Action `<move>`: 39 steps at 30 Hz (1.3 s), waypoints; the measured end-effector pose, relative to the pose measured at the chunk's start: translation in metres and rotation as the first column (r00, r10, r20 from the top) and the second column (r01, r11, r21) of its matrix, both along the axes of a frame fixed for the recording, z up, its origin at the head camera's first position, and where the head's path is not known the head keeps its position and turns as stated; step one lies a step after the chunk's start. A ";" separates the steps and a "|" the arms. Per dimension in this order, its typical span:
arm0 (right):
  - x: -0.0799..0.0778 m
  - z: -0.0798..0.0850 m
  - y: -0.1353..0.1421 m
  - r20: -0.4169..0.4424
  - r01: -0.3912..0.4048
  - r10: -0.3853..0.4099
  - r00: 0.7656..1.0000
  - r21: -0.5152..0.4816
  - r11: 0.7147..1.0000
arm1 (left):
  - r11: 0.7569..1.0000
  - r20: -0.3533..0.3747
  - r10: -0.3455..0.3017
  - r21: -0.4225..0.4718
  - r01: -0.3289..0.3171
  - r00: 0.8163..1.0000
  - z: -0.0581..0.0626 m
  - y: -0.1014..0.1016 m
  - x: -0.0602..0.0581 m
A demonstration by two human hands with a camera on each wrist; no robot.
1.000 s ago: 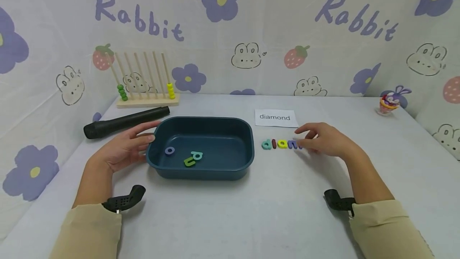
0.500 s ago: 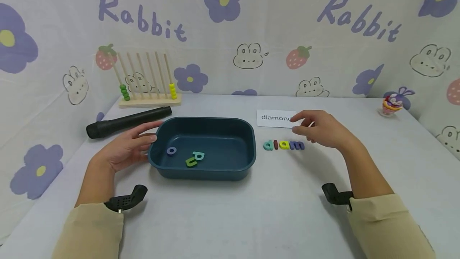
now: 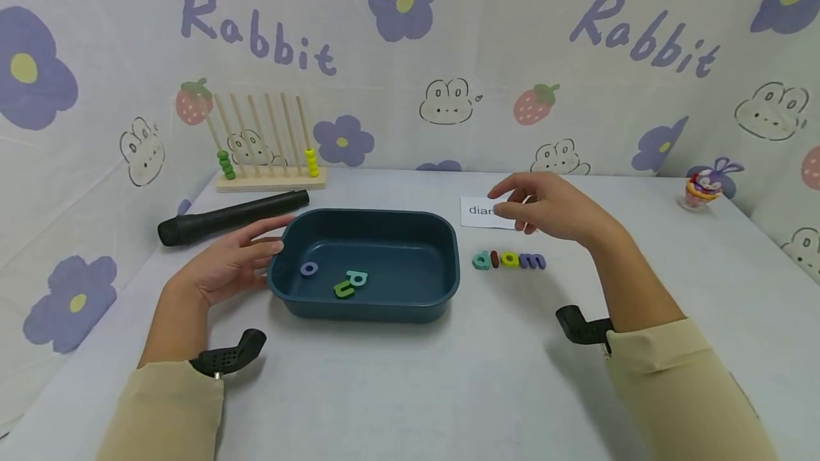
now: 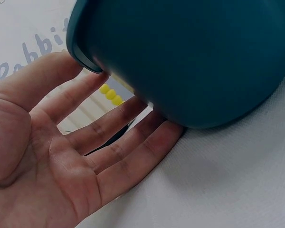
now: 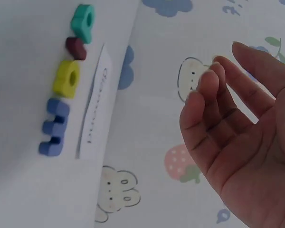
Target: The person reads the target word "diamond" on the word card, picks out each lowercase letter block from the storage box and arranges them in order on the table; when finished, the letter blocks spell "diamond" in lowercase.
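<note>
My left hand (image 3: 224, 258) rests at the left end of the dark teal plastic bin (image 3: 365, 310), thumb by the rim and extended fingers against the outer wall (image 4: 190, 61). Inside the bin lie a purple "o" (image 3: 309, 269), a teal letter (image 3: 357, 278) and a green letter (image 3: 344, 290). My right hand (image 3: 544, 205) hovers above the white word card (image 3: 477, 213), hiding part of "diamond"; its fingers are loosely bent around nothing. Below the card stand a teal "d" (image 3: 480, 260), dark red "i" (image 3: 495, 260), yellow "a" (image 3: 510, 260) and purple "m" (image 3: 532, 262) in a row.
A black microphone (image 3: 233, 218) lies behind my left hand. Farther back is a wooden bead abacus (image 3: 272, 179) with green and yellow beads. A small purple-eared figurine in a cup (image 3: 701, 187) stands at the back right, before a printed cloth backdrop (image 3: 397, 70).
My right hand has lifted from the "m" at the row's end and moved up and left over the word card. My left hand stays at the bin, and the view has shifted slightly.
</note>
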State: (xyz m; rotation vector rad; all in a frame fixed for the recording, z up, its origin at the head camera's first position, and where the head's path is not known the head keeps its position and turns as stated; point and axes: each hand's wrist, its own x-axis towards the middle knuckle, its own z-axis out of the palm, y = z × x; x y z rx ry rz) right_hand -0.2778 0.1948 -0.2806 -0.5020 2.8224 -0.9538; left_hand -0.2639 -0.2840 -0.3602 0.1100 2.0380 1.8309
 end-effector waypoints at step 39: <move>-0.052 0.030 -0.143 0.192 -0.329 0.320 0.928 0.016 0.944 | 1.000 0.007 0.015 -0.004 -0.015 1.000 0.000 -0.002 -0.002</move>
